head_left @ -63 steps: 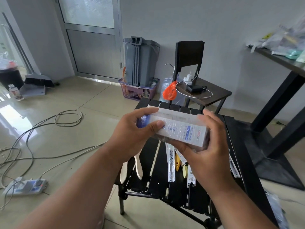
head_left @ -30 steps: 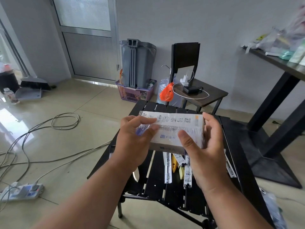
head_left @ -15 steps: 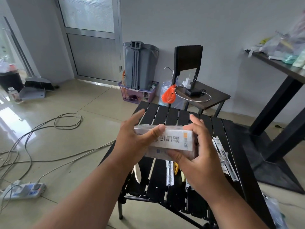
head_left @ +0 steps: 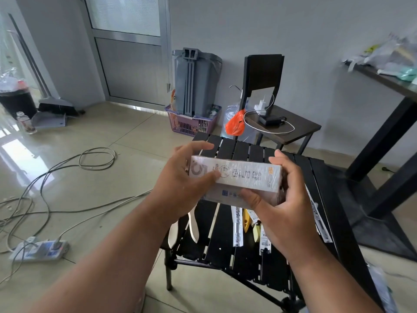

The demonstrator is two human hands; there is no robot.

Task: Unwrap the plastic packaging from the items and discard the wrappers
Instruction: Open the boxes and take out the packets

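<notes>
- The film-wrapped white box [head_left: 237, 177] is held in the air over the black slatted table [head_left: 228, 240], between both hands, its printed long face turned up toward the camera; the clear film looks tight and unbroken all round
- The left hand [head_left: 180, 188] curls round the box's left end, thumb pressed on the top face and fingers reaching over the far edge
- The right hand [head_left: 284, 199] grips the right end, thumb under the near lower face and fingers wrapped behind the far side
- Likely trouble: no loose edge or seam of film shows, so a nail may skid on the glossy wrap, or dig in and crush or scuff the carton's corner
- With both grips near the ends, a hard tug at the film could twist the box free and drop it onto the table, among the packaged pens [head_left: 237, 227] lying just below
- A torn strip may cling to the fingers and miss the grey bin [head_left: 196, 80], which stands well apart by the wall
</notes>
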